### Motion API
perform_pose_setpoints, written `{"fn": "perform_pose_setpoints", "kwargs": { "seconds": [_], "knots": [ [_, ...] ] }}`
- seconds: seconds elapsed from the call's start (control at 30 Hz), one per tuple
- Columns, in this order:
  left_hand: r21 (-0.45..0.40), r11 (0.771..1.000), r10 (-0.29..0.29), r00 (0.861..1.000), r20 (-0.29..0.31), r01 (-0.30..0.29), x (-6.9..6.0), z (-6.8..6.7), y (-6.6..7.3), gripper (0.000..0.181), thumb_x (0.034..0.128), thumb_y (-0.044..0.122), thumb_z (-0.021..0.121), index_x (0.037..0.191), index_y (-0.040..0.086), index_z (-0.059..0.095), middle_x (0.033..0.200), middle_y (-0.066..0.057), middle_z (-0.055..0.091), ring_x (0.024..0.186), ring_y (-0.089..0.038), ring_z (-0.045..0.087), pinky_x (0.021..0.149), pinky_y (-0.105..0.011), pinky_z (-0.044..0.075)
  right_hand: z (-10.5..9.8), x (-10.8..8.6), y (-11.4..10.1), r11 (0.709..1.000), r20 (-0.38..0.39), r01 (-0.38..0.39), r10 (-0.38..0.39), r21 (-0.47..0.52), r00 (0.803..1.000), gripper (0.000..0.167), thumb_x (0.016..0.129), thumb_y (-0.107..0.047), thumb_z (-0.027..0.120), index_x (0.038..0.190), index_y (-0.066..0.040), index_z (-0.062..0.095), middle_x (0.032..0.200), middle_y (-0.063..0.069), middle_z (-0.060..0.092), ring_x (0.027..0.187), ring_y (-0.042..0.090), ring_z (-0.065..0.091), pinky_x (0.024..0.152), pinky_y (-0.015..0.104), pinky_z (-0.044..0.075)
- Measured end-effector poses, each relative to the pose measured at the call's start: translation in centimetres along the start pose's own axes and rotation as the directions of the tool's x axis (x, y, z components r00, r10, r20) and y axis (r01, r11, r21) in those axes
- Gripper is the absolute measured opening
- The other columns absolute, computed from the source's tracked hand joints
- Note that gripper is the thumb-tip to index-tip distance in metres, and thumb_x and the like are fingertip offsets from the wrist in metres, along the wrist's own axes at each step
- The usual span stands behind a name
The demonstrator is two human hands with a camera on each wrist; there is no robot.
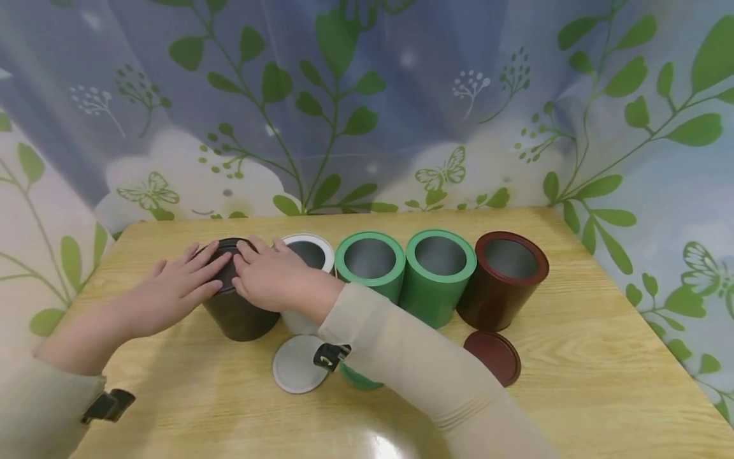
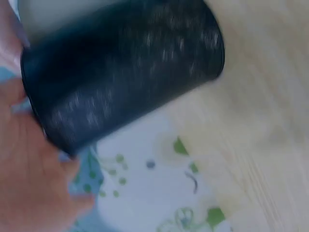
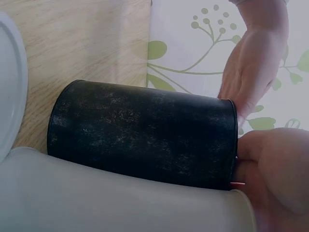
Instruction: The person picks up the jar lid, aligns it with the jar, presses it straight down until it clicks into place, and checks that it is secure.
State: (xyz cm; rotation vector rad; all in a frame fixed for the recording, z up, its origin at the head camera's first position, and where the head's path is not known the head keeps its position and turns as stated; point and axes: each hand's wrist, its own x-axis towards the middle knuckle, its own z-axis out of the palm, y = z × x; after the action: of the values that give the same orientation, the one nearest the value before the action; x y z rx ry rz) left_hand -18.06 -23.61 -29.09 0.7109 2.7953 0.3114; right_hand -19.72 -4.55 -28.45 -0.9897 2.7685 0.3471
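No words, labels, brands or numbers could be read in any view. A black clip point(image 1: 331, 357) on the right sleeve point(image 1: 418, 363) bore a pale mark, too small to make out; pale flecks on the black can point(image 3: 145, 135) formed no readable letters.

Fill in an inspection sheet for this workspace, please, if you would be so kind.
Surface: wood-grained table.
Job's things: black can upright, top partly hidden; white can, left green can, right green can and dark red can stand open in a row beside it; white lid, dark red lid and partly hidden green lid lie in front.
Clutter: nothing seen.
Hands: left hand and right hand rest on the black can's top.
Cables: nothing seen.
Surroundings: leaf-patterned curtain behind and beside the table.
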Motion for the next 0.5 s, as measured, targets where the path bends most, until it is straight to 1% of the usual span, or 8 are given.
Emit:
{"fn": "perform_pose_setpoints", "kwargs": {
  "seconds": [0.07, 0.13, 0.17, 0.33, 0.43, 0.5],
  "knots": [
    [0.026, 0.999, -0.047, 0.999, -0.013, 0.047, -0.2, 0.3, 0.1, 0.07, 0.0997, 0.048, 0.031, 0.15, 0.004, 0.01, 0.153, -0.021, 0.003, 0.137, -0.043, -0.005, 0.096, -0.073, 0.001, 0.1, 0.0, -0.1, 1.0, -0.013, -0.006, 0.006, 0.001, 1.0, 0.053, 0.102, -0.044, 0.016, 0.15, -0.025, 0.016, 0.156, -0.003, 0.002, 0.141, 0.014, -0.002, 0.113, 0.039, 0.008],
    [0.053, 0.994, -0.096, 0.995, -0.024, 0.098, -0.3, 0.4, 0.4, 0.074, 0.0988, 0.053, 0.027, 0.149, 0.002, 0.008, 0.153, -0.021, 0.004, 0.138, -0.042, -0.005, 0.096, -0.072, 0.001, 0.2, 0.0, -0.2, 1.0, -0.026, -0.012, 0.012, 0.007, 1.0, 0.052, 0.102, -0.044, 0.016, 0.15, -0.024, 0.017, 0.156, -0.001, 0.001, 0.141, 0.015, -0.003, 0.114, 0.039, 0.007],
    [0.074, 0.991, -0.111, 0.993, -0.027, 0.112, -0.4, 0.4, 0.5, 0.075, 0.0985, 0.054, 0.026, 0.149, 0.001, 0.008, 0.153, -0.021, 0.005, 0.138, -0.042, -0.004, 0.096, -0.072, 0.001, 0.2, 0.0, -0.2, 1.0, -0.032, -0.015, 0.015, 0.008, 0.999, 0.052, 0.102, -0.043, 0.016, 0.15, -0.024, 0.017, 0.156, -0.001, 0.001, 0.141, 0.015, -0.003, 0.114, 0.039, 0.007],
    [0.121, 0.984, -0.134, 0.991, -0.005, 0.134, -0.4, 0.2, 1.0, 0.076, 0.098, 0.056, 0.021, 0.149, 0.0, 0.01, 0.153, -0.02, 0.005, 0.137, -0.044, 0.001, 0.096, -0.072, 0.003, 0.3, 0.1, -0.1, 1.0, -0.024, -0.02, 0.02, 0.012, 1.0, 0.052, 0.102, -0.043, 0.015, 0.151, -0.024, 0.015, 0.156, 0.0, -0.001, 0.141, 0.015, -0.004, 0.114, 0.039, 0.006],
    [0.124, 0.984, -0.133, 0.991, 0.002, 0.131, -0.3, 0.3, 1.1, 0.075, 0.0983, 0.055, 0.02, 0.149, 0.0, 0.009, 0.153, -0.02, 0.004, 0.137, -0.044, 0.001, 0.096, -0.073, 0.003, 0.4, 0.1, 0.0, 1.0, -0.014, -0.013, 0.013, 0.018, 1.0, 0.053, 0.102, -0.043, 0.015, 0.151, -0.024, 0.014, 0.156, -0.001, -0.001, 0.141, 0.014, -0.004, 0.114, 0.039, 0.005],
    [0.109, 0.986, -0.127, 0.992, -0.001, 0.127, -0.3, 0.4, 1.0, 0.075, 0.0987, 0.054, 0.02, 0.149, 0.001, 0.007, 0.154, -0.02, 0.002, 0.137, -0.043, -0.002, 0.096, -0.073, 0.003, 0.4, 0.1, 0.1, 1.0, -0.016, -0.008, 0.008, 0.023, 1.0, 0.053, 0.102, -0.044, 0.015, 0.151, -0.024, 0.014, 0.156, -0.001, -0.001, 0.141, 0.014, -0.003, 0.114, 0.039, 0.005]
  ]
}}
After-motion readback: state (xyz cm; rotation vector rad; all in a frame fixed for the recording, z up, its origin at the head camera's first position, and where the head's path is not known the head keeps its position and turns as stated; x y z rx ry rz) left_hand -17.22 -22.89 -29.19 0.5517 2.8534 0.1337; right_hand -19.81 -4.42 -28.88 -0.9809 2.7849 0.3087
